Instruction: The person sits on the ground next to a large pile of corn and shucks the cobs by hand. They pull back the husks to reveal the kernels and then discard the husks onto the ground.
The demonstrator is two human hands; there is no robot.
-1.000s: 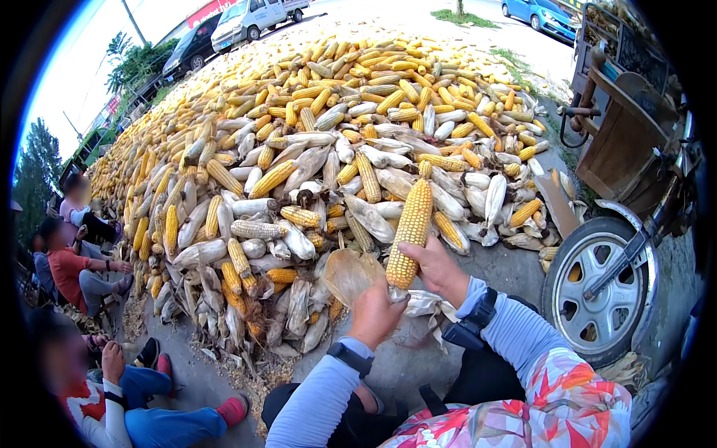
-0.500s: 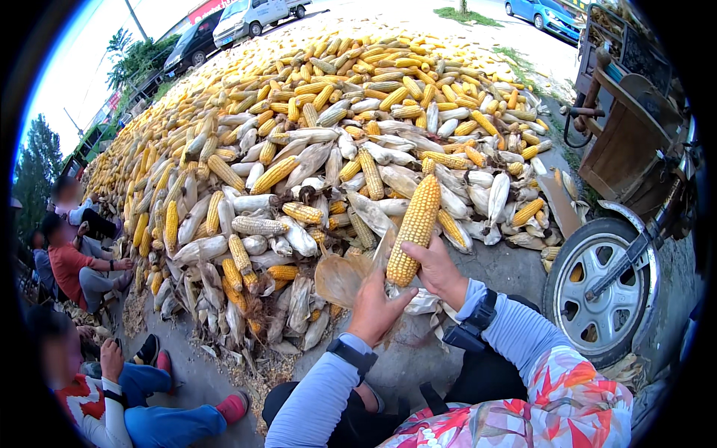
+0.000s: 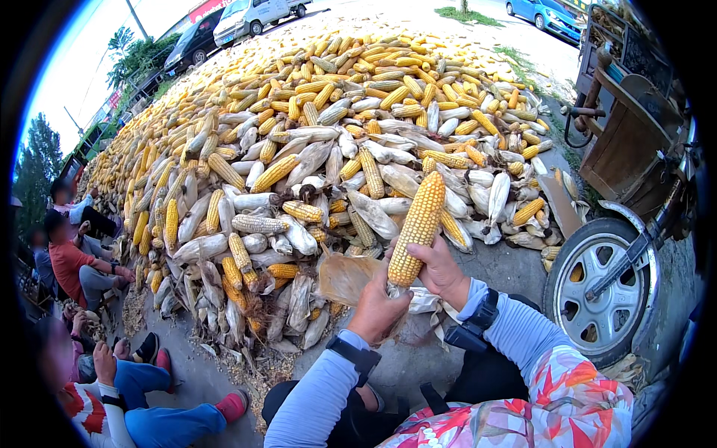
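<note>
Between my hands a yellow ear of corn (image 3: pixel 420 224) stands tilted, its bare kernels showing from tip to near the base. My right hand (image 3: pixel 442 275) is closed on its lower right side, thumb across the kernels. My left hand (image 3: pixel 379 308) is closed round its base, where the husk is gathered. A dry tan husk leaf (image 3: pixel 345 275) spreads out to the left of my left hand. Paler husk leaves (image 3: pixel 427 300) hang below the ear, between my hands. The fingers behind the ear are partly hidden.
A large heap of corn ears (image 3: pixel 321 149), some husked, some in pale husks, rises in front of me. A cart wheel (image 3: pixel 601 291) stands close on my right. Several people sit along the left, one in blue trousers (image 3: pixel 160 411) nearest. Loose kernels (image 3: pixel 258 373) litter the ground.
The ear has shifted slightly to the right, and the tan husk leaf has changed shape beside my left hand. Both hands keep their hold. The nearest person on the left has moved their arms.
</note>
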